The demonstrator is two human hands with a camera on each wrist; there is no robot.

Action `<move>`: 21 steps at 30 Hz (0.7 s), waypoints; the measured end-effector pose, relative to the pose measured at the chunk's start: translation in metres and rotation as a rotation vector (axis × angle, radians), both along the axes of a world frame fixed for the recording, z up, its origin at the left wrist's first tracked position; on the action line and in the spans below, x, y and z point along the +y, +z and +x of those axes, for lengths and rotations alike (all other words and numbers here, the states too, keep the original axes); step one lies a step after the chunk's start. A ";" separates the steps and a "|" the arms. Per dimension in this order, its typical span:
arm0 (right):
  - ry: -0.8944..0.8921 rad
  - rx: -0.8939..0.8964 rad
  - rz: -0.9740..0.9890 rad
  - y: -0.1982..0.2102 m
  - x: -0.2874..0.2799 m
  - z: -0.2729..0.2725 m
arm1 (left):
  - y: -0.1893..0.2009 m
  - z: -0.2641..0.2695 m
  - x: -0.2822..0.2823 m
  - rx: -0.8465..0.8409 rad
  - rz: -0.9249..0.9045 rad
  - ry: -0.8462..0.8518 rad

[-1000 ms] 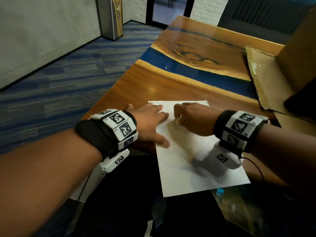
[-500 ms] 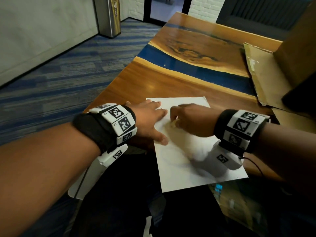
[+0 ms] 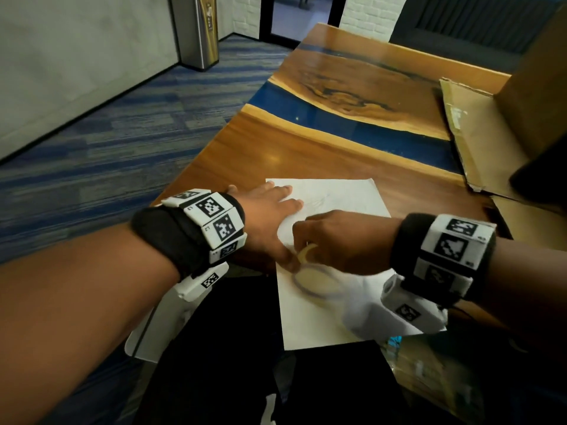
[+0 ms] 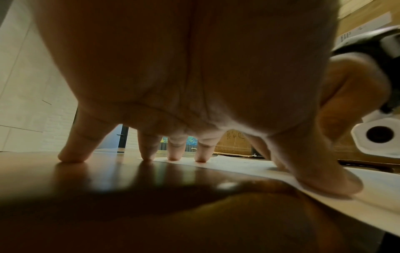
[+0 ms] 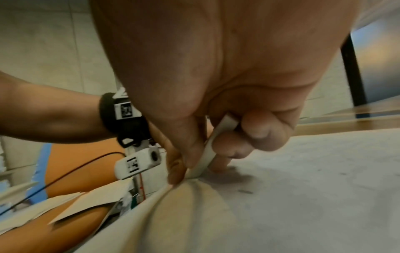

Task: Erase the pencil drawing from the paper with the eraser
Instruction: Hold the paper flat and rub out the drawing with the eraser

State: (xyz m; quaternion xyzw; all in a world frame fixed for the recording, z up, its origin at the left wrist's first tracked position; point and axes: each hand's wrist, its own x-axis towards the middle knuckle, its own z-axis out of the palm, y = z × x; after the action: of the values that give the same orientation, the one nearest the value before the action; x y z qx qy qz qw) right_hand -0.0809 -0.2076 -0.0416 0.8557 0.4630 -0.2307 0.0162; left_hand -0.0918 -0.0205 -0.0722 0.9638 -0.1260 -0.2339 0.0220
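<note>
The bench (image 3: 306,148) is a long wooden top with a blue band running across it, and it carries everything here. A flattened cardboard box (image 3: 478,133) lies along its right edge, toward the far right corner. A white sheet of paper (image 3: 346,197) lies at the near edge of the bench, close to the near left corner, with its nearest strip reaching just past the edge. Faint pencil lines (image 3: 322,200) show on the far part of the sheet. The left hand (image 3: 267,216) lies flat with its fingers spread and straight, pressing down across the left edge of the paper; the left wrist view shows the fingertips (image 4: 173,156) planted partly on the bare wood and partly on the sheet, and the thumb on the paper. The right hand (image 3: 334,240) sits just beside it over the middle of the sheet, fingers curled. It pinches a thin pale eraser (image 5: 216,142) between thumb and fingers, the lower end of the eraser touching the paper, which bunches up into a fold beside the thumb. Small dark crumbs lie scattered on the sheet near that hand.
</note>
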 end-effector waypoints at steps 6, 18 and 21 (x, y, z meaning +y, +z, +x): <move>-0.074 -0.102 0.017 0.004 -0.001 0.004 | 0.000 0.001 0.001 0.000 0.012 -0.006; -0.303 -0.183 0.004 0.001 -0.014 0.037 | 0.010 0.014 -0.003 0.027 0.080 -0.019; -0.094 -0.072 0.053 -0.002 -0.008 0.019 | 0.013 0.016 -0.004 0.041 0.070 -0.012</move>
State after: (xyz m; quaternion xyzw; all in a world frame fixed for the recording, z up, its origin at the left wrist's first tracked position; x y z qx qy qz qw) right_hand -0.0623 -0.2158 -0.0436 0.8843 0.4274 -0.1879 -0.0005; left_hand -0.0754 -0.0250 -0.0596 0.9582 -0.1231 -0.2579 -0.0106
